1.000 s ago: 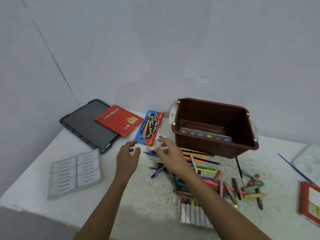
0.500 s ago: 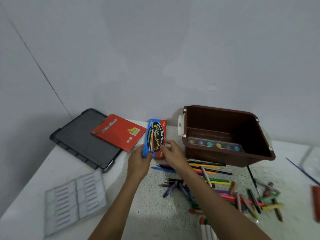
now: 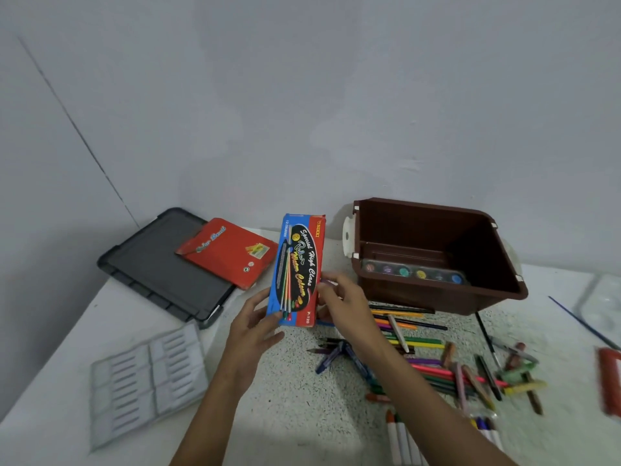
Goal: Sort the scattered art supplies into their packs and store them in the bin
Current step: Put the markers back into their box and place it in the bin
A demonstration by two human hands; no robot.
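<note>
A blue and red pen pack (image 3: 297,270) is lifted off the table, upright and facing me. My left hand (image 3: 255,327) grips its lower left edge, and my right hand (image 3: 342,301) holds its right side. Loose coloured pens, pencils and crayons (image 3: 433,358) lie scattered on the table to the right of my hands. The brown bin (image 3: 437,297) stands behind them with a paint palette (image 3: 413,272) inside. A flat red pack (image 3: 228,252) rests on a black lid (image 3: 161,267) at the left.
A grey plastic insert tray (image 3: 148,378) lies at the front left. White-barrelled markers (image 3: 403,438) sit near the front edge. At the far right lie a thin brush (image 3: 584,322), a clear palette (image 3: 601,302) and a red object (image 3: 610,381). The table meets walls behind and left.
Both hands reached to the blue and red pack, took hold of it, and have raised it upright from the table toward me.
</note>
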